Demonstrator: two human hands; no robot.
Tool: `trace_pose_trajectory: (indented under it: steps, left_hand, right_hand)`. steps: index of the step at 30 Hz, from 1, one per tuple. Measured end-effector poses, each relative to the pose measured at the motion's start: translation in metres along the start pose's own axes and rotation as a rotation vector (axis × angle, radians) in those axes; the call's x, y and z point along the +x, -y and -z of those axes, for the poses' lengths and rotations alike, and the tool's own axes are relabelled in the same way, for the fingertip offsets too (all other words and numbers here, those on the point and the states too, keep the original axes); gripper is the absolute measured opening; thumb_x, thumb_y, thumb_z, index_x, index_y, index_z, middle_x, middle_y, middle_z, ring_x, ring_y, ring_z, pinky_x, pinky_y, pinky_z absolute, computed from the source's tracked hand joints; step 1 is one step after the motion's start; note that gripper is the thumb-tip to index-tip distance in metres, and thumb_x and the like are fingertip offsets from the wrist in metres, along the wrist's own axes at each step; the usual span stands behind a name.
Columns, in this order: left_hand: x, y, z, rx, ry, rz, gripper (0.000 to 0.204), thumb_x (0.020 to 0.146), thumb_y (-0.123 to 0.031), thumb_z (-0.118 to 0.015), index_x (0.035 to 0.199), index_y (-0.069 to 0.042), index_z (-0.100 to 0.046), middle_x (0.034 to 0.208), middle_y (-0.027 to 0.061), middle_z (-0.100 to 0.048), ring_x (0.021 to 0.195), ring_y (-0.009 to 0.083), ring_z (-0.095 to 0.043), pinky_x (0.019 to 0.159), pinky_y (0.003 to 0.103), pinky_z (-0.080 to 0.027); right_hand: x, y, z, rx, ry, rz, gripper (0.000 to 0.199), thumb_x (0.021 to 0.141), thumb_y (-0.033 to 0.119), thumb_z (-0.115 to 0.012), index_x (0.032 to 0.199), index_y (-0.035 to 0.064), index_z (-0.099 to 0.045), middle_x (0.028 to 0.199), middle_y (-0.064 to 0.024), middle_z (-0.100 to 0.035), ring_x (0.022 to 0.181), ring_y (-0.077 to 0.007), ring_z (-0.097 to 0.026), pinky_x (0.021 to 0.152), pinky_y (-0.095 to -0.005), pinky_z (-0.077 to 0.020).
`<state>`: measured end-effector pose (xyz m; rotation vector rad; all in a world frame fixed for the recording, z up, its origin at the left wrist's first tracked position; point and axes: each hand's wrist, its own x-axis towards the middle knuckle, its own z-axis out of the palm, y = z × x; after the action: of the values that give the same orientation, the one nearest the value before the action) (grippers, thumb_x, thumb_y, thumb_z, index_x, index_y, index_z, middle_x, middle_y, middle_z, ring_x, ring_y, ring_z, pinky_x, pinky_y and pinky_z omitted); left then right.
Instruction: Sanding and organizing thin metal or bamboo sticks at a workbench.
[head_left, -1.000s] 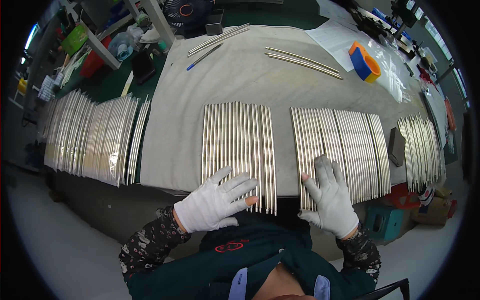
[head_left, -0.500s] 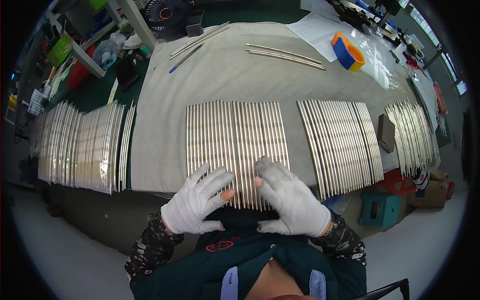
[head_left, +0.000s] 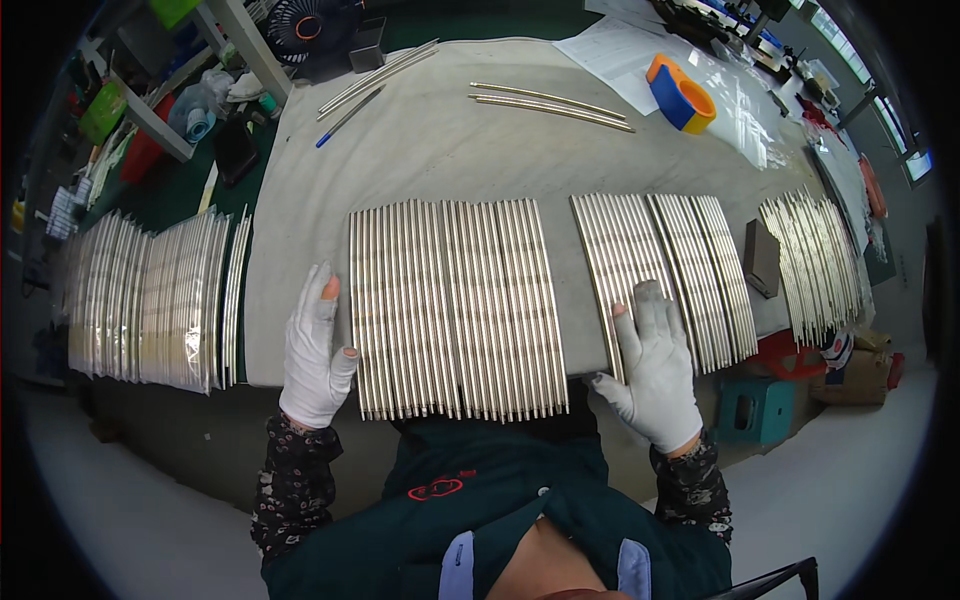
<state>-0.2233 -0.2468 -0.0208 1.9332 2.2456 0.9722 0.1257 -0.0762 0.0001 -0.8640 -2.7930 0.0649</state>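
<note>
A row of thin silvery metal rods (head_left: 455, 310) lies side by side in the middle, lower ends jutting over the table's front edge. Just left of it my left hand (head_left: 318, 355), in a white glove with some bare fingertips, is upright on its edge, fingers outstretched and nothing in them. My right hand (head_left: 655, 375), gloved alike, lies with spread fingers over the lower part of a second group of rods (head_left: 625, 240) on the right. A narrow gap splits that group. Its rods under my palm are hidden.
Plastic-bagged rods (head_left: 180, 300) lie at left, and more rods (head_left: 815, 265) at far right beside a dark block (head_left: 762, 258). Behind are loose rods (head_left: 550, 105), a pen (head_left: 350, 117), a blue-and-orange tape dispenser (head_left: 682, 95), papers (head_left: 610, 60) and a fan (head_left: 300, 25).
Both hands have left the lower part of the middle row and moved apart, left hand to its left side, right hand onto the right group. A gap now shows in that group.
</note>
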Motion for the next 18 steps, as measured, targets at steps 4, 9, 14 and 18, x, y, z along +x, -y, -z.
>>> trace_pose_trajectory:
  steps: [4, 9, 14, 18]
  left_hand:
    - [0.001, -0.005, 0.001, 0.015, 0.031, 0.003, 0.079, 0.092, -0.064, -0.031, 0.144, -0.004, -0.032, 0.142, 0.0221, -0.038, 0.132, 0.0393, -0.036, 0.107, 0.045, -0.03]
    - [0.0, -0.002, 0.0, 0.045, 0.039, -0.018, 0.077, 0.093, -0.063, -0.031, 0.144, -0.005, -0.031, 0.14, 0.0219, -0.04, 0.131, 0.0392, -0.038, 0.106, 0.045, -0.031]
    - [-0.001, -0.001, 0.001, 0.068, 0.045, -0.046, 0.076, 0.094, -0.061, -0.032, 0.145, -0.006, -0.03, 0.139, 0.0216, -0.041, 0.13, 0.0388, -0.039, 0.105, 0.045, -0.032]
    - [-0.001, 0.0, 0.0, 0.077, 0.043, -0.061, 0.076, 0.094, -0.061, -0.033, 0.145, -0.006, -0.029, 0.139, 0.0209, -0.043, 0.129, 0.0384, -0.041, 0.105, 0.045, -0.032]
  right_hand:
    - [0.008, 0.028, -0.001, 0.103, 0.064, 0.113, 0.082, 0.084, 0.066, -0.045, 0.137, 0.0036, -0.037, 0.134, -0.0308, -0.038, 0.128, -0.0481, -0.035, 0.106, -0.056, -0.0264]
    - [0.017, 0.054, 0.009, 0.209, 0.165, 0.238, 0.077, 0.076, 0.058, -0.06, 0.132, 0.0071, -0.043, 0.133, -0.0244, -0.042, 0.129, -0.0411, -0.036, 0.106, -0.0532, -0.0279]
    - [0.016, 0.051, 0.01, 0.199, 0.156, 0.214, 0.075, 0.075, 0.053, -0.064, 0.131, 0.008, -0.045, 0.132, -0.0207, -0.044, 0.128, -0.0379, -0.038, 0.105, -0.0518, -0.03]
    - [0.014, 0.046, 0.005, 0.184, 0.156, 0.223, 0.073, 0.084, 0.064, -0.045, 0.131, 0.0077, -0.044, 0.131, -0.025, -0.045, 0.125, -0.0428, -0.04, 0.103, -0.0556, -0.0301]
